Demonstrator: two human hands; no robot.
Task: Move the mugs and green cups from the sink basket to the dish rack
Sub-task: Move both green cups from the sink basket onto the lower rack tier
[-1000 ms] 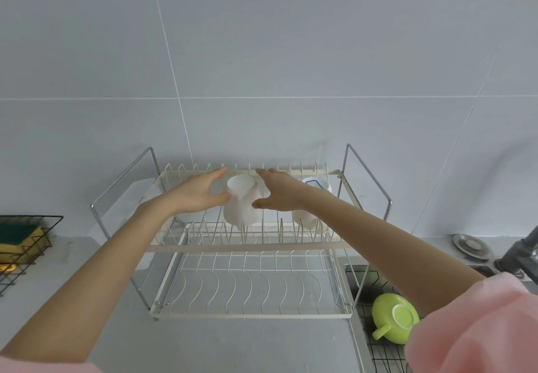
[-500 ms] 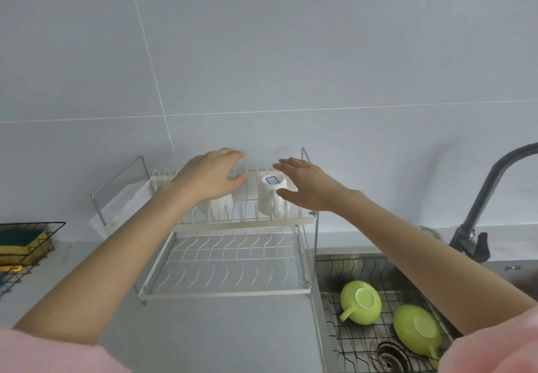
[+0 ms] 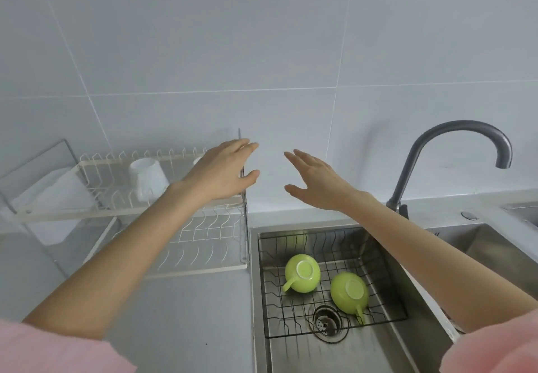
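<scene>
Both hands have come away from the white mugs in the rack and swung right, toward the sink. Nearest, the sink basket (image 3: 390, 291) holds two green cups, both upside down, likely to drain: one (image 3: 302, 273) with its handle pointing left, the other (image 3: 350, 292) beside the drain with its handle pointing toward the viewer. They lie close together, though contact cannot be told. Farther off, the left hand (image 3: 222, 173) and right hand (image 3: 316, 180) hang above the counter's back edge, fingers spread, holding nothing, probably on their way to the cups. Beyond, the dish rack (image 3: 174, 211) carries one white mug (image 3: 148, 176) upside down on its upper tier; a second is mostly hidden behind the left hand.
</scene>
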